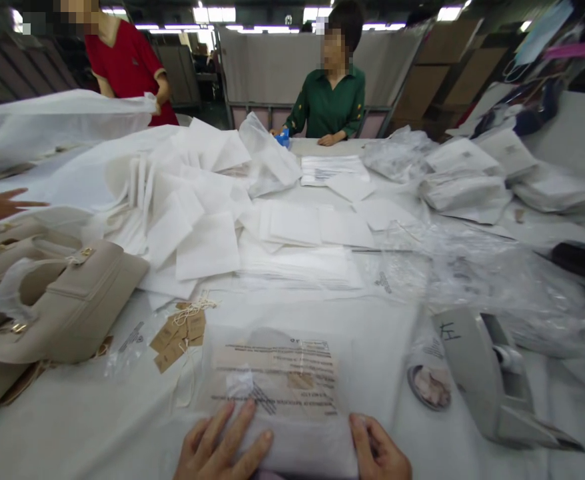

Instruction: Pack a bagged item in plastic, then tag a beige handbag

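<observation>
Both hands are seen at the bottom edge, laid on a bagged white package (277, 393) that lies flat on the bench (72, 427). By the left hand (220, 447) the near left part of the package is pressed, with the fingers spread and flat on the clear plastic. By the right hand (380, 450) the near right corner is held, the thumb lying on top; whether the other fingers are curled beneath cannot be told. Printed warning text (277, 373) is seen through the plastic, upside down to the camera.

Just left of the package a bundle of brown paper tags (180, 333) with white strings is laid. Further left, beige handbags (67, 307) are stacked at the bench edge, one handle being wrapped in white foam. To the right of the package a grey tape dispenser (492, 380) is stood, and a small round dish (430, 387) is set between it and the package.

Beyond the package, a heap of white cloth bags (197, 213) is spread across the middle of the bench, and crumpled clear plastic bags (472, 267) are piled to the right. At the far side, a person in a green shirt (332, 100) is seated with hands on the bench, and a person in a red shirt (127, 67) is stood at the far left, holding up a white sheet (57, 127). Another person's hand (0, 203) is reached in from the left edge.
</observation>
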`<state>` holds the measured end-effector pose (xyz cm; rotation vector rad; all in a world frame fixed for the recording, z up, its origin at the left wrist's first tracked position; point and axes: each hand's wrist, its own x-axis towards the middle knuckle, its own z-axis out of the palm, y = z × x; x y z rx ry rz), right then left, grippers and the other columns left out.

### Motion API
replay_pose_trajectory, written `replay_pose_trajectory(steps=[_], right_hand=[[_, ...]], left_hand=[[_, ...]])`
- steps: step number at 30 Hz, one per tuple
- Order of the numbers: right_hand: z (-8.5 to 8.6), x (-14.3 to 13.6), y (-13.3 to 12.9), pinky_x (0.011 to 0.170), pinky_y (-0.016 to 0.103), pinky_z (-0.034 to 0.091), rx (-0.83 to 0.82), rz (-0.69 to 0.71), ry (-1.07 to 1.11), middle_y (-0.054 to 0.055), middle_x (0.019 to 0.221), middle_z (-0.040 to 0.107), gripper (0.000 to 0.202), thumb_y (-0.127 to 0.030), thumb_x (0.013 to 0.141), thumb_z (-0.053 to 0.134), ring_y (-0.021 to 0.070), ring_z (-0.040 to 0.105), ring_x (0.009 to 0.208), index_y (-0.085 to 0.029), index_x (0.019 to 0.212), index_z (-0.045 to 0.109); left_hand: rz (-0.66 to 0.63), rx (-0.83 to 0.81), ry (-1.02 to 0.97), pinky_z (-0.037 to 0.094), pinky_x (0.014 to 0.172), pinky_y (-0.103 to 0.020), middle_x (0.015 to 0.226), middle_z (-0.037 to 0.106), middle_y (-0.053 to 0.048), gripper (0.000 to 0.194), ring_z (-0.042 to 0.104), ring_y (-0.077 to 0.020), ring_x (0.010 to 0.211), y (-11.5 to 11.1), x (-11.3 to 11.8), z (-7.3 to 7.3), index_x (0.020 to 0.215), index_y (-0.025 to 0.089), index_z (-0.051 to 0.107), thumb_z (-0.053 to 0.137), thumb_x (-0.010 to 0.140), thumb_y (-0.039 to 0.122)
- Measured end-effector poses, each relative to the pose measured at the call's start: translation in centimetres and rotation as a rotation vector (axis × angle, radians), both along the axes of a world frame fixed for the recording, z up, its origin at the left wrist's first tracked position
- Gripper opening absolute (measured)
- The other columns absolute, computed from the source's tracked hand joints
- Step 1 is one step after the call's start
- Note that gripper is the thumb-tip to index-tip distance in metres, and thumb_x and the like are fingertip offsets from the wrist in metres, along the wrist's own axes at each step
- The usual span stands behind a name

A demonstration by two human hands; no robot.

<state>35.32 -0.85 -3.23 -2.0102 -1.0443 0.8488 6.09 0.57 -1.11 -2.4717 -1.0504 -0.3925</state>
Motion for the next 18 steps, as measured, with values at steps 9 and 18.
replay_pose_trajectory(steps=[9,18], right_hand=[[-0.6,2.2,1.5,0.068,0.034,0.056,-0.063,-0.007,-0.018,0.013,0.079,0.074,0.057,-0.066,0.072,0.046,0.0291,0.07,0.074,-0.015,0.082,0.07],[2.4,1.2,-1.6,0.099,0.034,0.052,0.809,0.831,-0.565,0.008,0.124,0.066,0.041,-0.018,0.088,0.055,0.0224,0.062,0.116,-0.024,0.128,0.058]], left_hand=[[0.028,-0.026,-0.039,0.032,0.084,-0.039,0.123,0.067,-0.004,0.059,0.049,-0.0305,0.113,-0.1,0.9,0.2,0.129,0.04,0.056,0.048,0.081,0.074],[0.097,-0.073,-0.02,0.031,0.092,-0.045,0.134,0.059,-0.004,0.066,0.047,-0.0335,0.12,-1.1,1.0,0.0,0.136,0.042,0.048,0.064,0.076,0.065]])
